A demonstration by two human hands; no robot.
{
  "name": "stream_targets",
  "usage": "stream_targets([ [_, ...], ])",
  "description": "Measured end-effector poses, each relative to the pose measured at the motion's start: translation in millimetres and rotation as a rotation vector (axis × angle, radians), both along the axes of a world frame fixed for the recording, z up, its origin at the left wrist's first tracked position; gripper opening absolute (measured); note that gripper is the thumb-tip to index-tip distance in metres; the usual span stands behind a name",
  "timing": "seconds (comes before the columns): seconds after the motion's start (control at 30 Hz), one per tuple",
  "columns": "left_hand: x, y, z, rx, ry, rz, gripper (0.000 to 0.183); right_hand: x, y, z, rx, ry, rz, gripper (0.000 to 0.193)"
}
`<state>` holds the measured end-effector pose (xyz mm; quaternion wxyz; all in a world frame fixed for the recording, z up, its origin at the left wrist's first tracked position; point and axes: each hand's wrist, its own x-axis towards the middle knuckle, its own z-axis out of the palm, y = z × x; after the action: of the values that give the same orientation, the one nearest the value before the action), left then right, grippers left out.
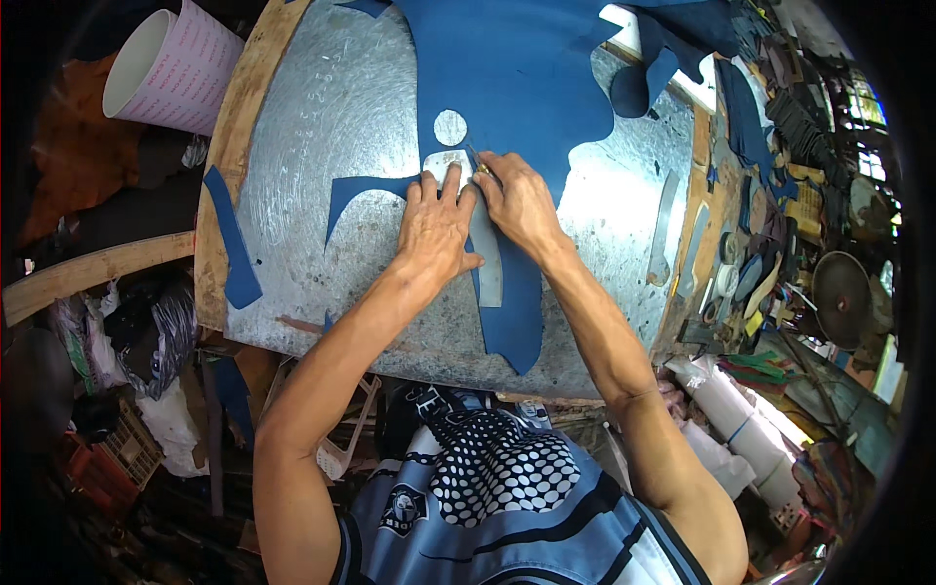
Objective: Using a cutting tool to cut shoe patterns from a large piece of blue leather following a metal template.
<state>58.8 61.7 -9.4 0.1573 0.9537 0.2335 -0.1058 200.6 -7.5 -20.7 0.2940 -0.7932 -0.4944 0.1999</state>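
A large blue sheet, which looks like leather, lies over the metal-topped table with a round hole in it and cut-away edges. On it rests a long pale grey template. My left hand presses down on the template with fingers spread and flat, its thumb out to the side. Close beside it, my right hand grips a slim knife, its thin tip touching the blue sheet at the template's upper edge. The fingers hide most of the knife and part of the template.
The metal tabletop has a wooden border. A blue offcut strip lies at its left edge, and a curved grey template at its right. A white bucket stands far left. Tools and scraps crowd the right side.
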Motion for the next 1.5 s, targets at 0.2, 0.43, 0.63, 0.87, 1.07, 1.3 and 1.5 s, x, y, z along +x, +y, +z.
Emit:
stream_targets([
  [0.2, -2.3, 1.4, -1.2, 0.025, 0.015, -0.022, 0.105, -8.5, 7.4, -5.1, -0.015, -0.081, -0.018, 0.03],
  [0.43, 0.5, 4.3, 2.3, 0.061, 0.054, -0.029, 0.111, -14.4, 12.9, -5.9, -0.051, -0.131, -0.043, 0.03],
  [0.63, 2.4, 5.2, 0.6, 0.06, 0.083, -0.035, 0.114, -15.6, 14.2, -3.0, -0.085, -0.135, -0.052, 0.03],
  [0.87, 5.0, 6.3, 3.6, 0.1, 0.132, -0.06, 0.117, -12.8, 4.9, 3.9, -0.11, -0.117, -0.013, 0.029],
  [1.07, 3.6, 6.7, 3.6, 0.092, 0.135, -0.07, 0.117, -11.2, 0.1, -2.3, -0.059, -0.118, 0.011, 0.029],
  [1.3, 4.7, 7.8, 3.8, 0.057, 0.111, -0.064, 0.113, -12.5, 2.4, -3.3, -0.069, -0.113, 0.008, 0.028],
  [1.5, 5.6, 6.2, 3.9, 0.062, 0.147, -0.065, 0.116, -26.7, -24.6, 5.5, -0.114, -0.073, -0.02, 0.027],
])
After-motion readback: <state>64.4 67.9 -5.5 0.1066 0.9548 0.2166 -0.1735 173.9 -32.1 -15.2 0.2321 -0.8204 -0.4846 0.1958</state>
